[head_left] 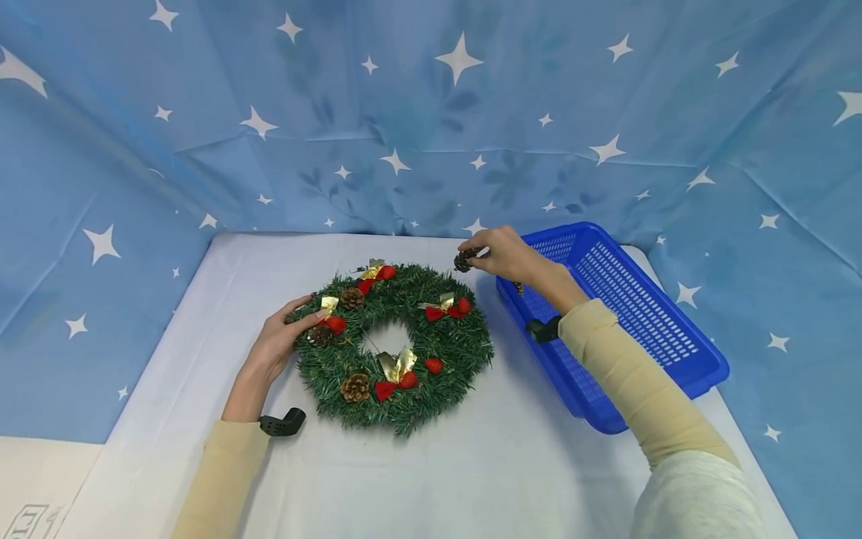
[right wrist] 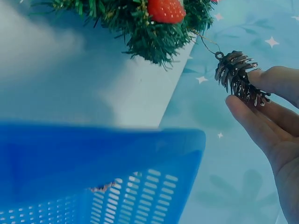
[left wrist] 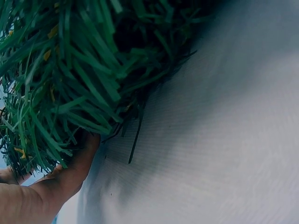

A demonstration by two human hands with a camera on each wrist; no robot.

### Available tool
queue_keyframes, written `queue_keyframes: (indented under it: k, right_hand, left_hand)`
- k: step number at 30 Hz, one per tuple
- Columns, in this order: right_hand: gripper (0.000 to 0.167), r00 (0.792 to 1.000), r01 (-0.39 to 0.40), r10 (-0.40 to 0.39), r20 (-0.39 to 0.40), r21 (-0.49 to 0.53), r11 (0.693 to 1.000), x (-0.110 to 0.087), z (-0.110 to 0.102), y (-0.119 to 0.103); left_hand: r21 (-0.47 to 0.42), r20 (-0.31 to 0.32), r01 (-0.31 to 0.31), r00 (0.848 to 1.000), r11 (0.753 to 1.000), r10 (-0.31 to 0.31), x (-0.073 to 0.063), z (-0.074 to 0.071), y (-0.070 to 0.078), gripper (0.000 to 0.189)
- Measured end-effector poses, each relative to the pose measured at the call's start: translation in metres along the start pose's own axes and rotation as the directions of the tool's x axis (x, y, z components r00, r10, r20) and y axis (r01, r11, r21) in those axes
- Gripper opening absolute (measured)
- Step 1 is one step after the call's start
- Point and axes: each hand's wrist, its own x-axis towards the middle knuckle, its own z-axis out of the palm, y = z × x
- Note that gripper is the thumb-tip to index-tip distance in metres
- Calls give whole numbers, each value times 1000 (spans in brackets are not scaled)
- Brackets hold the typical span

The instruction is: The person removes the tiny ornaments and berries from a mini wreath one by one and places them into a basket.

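A green wreath (head_left: 441, 340) with red bows, gold ribbons, red berries and pine cones lies on the white table. My left hand (head_left: 274, 340) grips its left edge; in the left wrist view the hand (left wrist: 60, 184) reaches in under the green needles. Between thumb and fingertips, my right hand (head_left: 508, 254) pinches a dark pine cone (right wrist: 239, 78) above the table, just beyond the wreath's upper right. A small ring and a thin gold string loop show at the cone's end.
A blue plastic basket (head_left: 703, 367) with slotted walls stands at the right, under my right forearm. Part of another pine cone (head_left: 518, 287) shows at its left side. Behind the white table (head_left: 431, 479) hangs a blue curtain (head_left: 417, 97) with white stars.
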Motion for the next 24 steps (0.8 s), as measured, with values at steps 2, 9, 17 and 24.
queue_keyframes:
  k: [2,9,17,24]
  right_hand:
    - [30,1000,-19,19,-1,0,1000,-3,-3,2]
    - [30,999,-36,36,-6,2,999,-13,-11,7]
    - [30,997,-68,67,-50,-12,998,-23,-24,12]
    - [29,996,-72,68,-56,-65,995,-31,-27,22]
  left_hand:
    - [-5,2,-1,1000,1000,1,0,0,0,82]
    - [-15,9,-4,1000,1000,4,-2,1,1,81]
    - [-2,14,-9,1000,1000,9,0,2,2,82]
    - [-2,6,12,1000,1000,-12,-3,2,2,83]
